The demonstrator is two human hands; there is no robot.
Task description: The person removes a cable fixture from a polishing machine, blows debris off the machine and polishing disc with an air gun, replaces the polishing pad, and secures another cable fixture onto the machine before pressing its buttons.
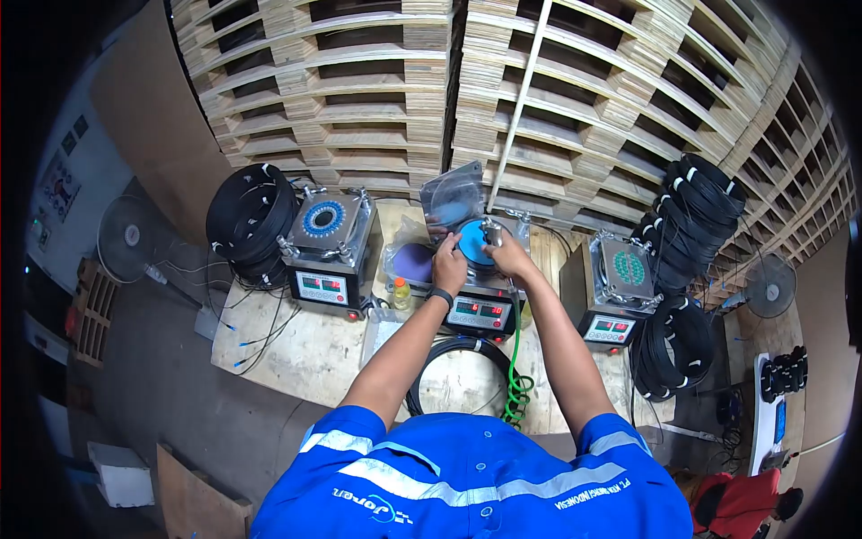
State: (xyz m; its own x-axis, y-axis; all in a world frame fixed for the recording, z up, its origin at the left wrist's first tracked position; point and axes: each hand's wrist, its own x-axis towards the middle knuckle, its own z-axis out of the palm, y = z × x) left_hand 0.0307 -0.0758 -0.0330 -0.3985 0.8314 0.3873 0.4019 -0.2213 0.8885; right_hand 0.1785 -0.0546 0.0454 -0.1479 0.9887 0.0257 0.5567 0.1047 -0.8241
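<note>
A round blue disc (474,242) is over the middle machine (480,312), which has a lit red and green display. My left hand (449,264) is at the disc's left edge, its fingers closed on the rim. My right hand (510,256) is wrapped around a metal air blow gun (493,234), its nozzle end over the disc. From below this hand, a green coiled air hose (516,386) runs down to the table's front. A clear plastic plate (453,193) stands tilted behind the disc. To the left lies a purple disc (413,262) in clear plastic.
Machines with round fixtures stand at left (325,256) and right (615,287). Black cable coils (251,216) flank them, and another cable coil (417,386) lies in front. A yellow bottle (400,292) is near my left forearm. Wooden pallets (359,99) rise behind the table.
</note>
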